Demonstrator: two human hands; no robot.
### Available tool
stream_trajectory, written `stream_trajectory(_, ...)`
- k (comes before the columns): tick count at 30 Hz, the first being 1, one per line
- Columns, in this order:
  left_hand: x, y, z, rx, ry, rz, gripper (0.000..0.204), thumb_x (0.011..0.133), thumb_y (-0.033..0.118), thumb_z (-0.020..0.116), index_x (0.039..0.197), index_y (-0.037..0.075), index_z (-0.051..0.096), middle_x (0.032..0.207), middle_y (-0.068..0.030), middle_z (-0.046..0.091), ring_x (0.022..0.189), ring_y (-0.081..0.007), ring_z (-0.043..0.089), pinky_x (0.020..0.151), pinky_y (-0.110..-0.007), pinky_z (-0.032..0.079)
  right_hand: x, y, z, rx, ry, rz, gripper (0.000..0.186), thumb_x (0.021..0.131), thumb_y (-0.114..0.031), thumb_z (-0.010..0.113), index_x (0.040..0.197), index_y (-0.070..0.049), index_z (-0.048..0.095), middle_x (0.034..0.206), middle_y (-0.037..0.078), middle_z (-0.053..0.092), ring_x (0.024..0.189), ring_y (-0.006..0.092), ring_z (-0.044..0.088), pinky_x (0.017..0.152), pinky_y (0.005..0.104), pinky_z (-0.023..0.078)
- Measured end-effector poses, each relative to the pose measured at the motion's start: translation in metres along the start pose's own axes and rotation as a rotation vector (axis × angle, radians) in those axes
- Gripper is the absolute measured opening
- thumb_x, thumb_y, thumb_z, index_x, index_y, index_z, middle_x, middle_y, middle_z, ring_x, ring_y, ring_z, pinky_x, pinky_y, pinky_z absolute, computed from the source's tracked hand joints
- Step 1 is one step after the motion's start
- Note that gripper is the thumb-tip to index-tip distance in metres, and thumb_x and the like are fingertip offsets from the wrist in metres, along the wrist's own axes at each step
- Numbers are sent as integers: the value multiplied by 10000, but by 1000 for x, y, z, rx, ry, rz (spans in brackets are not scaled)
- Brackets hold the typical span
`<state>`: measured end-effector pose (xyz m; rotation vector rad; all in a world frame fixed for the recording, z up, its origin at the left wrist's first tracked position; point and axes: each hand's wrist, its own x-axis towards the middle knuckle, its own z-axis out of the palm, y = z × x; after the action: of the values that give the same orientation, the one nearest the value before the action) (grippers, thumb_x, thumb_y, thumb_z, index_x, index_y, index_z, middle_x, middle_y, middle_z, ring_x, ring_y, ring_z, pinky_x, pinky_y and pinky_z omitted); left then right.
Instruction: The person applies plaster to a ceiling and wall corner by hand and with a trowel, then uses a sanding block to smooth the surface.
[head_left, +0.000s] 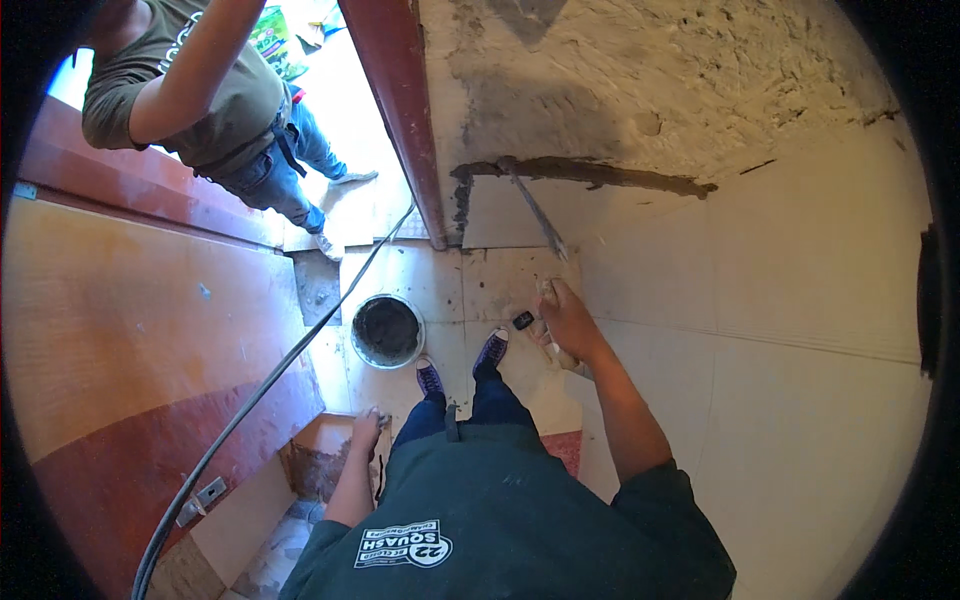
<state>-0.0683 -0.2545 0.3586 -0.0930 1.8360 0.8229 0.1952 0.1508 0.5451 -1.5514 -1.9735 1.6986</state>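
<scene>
My right hand [570,322] is closed round the handle of a narrow, grey, trowel-like tool [538,215], seen nearly edge-on. Its far end meets a dark strip of wet mortar [610,174] that runs along the top edge of the pale wall tiles [640,235]. Low on the left, my left hand [366,432] is closed near my thigh; a small thing shows at its fingers, too small to name. On the floor ahead of my feet stands a round bucket [354,346] holding dark grey mortar [388,330].
A co-worker [225,120] stands in the bright doorway at upper left. A red door frame [400,110] rises beside it. Dark cables [290,360] cross diagonally past the bucket. An orange-red door panel [150,300] fills the left. Near my shoe lies a small black object [523,320].
</scene>
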Motion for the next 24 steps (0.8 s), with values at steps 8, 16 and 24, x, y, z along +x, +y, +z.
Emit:
stream_trajectory(8, -33, 1, 7, 242, -1, -63, 394, 938, 254, 450, 1234, 6, 529, 1019, -106, 633, 863, -176, 621, 693, -288, 462, 46, 56, -32, -482, 231, -258, 419, 894, -227, 540, 1241, -10, 453, 1130, 288, 553, 987, 434, 577, 832, 472, 467)
stream_trajectory(16, -58, 8, 17, 272, 60, 2, 401, 933, 211, 460, 1258, -16, 514, 1029, -116, 631, 886, -178, 618, 763, -295, 483, 118, 116, -69, -554, 299, -359, 383, 900, -234, 548, 1181, 21, 504, 1039, 266, 609, 919, 412, 615, 787, 482, 505)
stream_trajectory(24, -67, 25, 32, 170, 72, -106, 384, 938, 176, 452, 1245, -46, 514, 1056, -130, 629, 930, -186, 612, 836, -293, 479, 148, 142, -60, -756, 445, -448, 388, 922, -276, 516, 1129, 51, 541, 1086, 247, 604, 988, 372, 606, 831, 454, 506)
